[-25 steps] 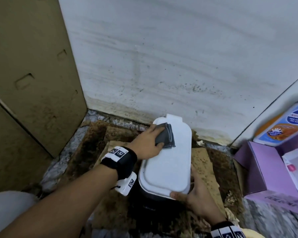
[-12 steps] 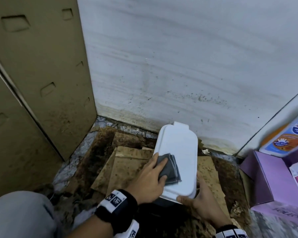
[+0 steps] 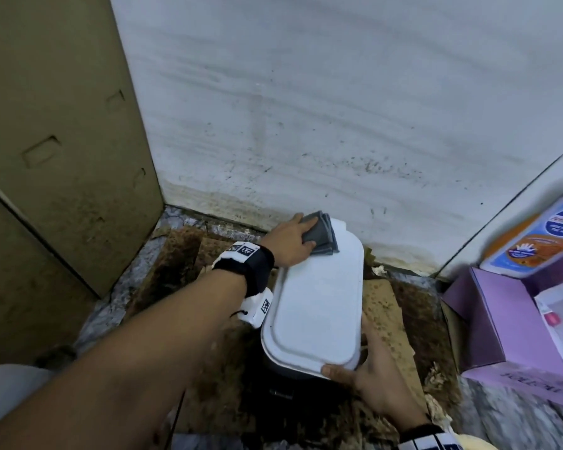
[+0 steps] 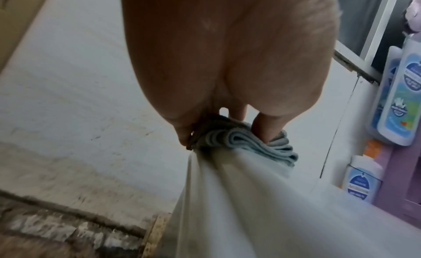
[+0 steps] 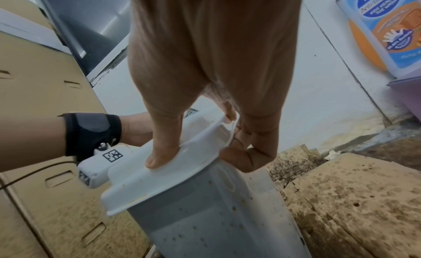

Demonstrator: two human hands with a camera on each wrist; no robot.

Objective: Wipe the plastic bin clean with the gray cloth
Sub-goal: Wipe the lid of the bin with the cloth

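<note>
While its length points wallward, plastic bin (image 3: 319, 306) stands upright.

Back wall: I see a pale streaked wall (image 3: 338, 108) filling the upper centre, speckled and stained yellowish along its foot.
Left side: a tan panel (image 3: 56, 125) with small rectangular recesses takes up the upper left.
Floor: mottled grey stone floor (image 3: 517, 414), lower right; over it lie stained, mouldy cardboard sheets (image 3: 387, 306).
Right edge: a purple box (image 3: 488, 319) beside a labelled blue-and-orange bottle (image 3: 533, 241).
Window: a white window frame (image 4: 355, 62), upper right in my left wrist view.
</note>
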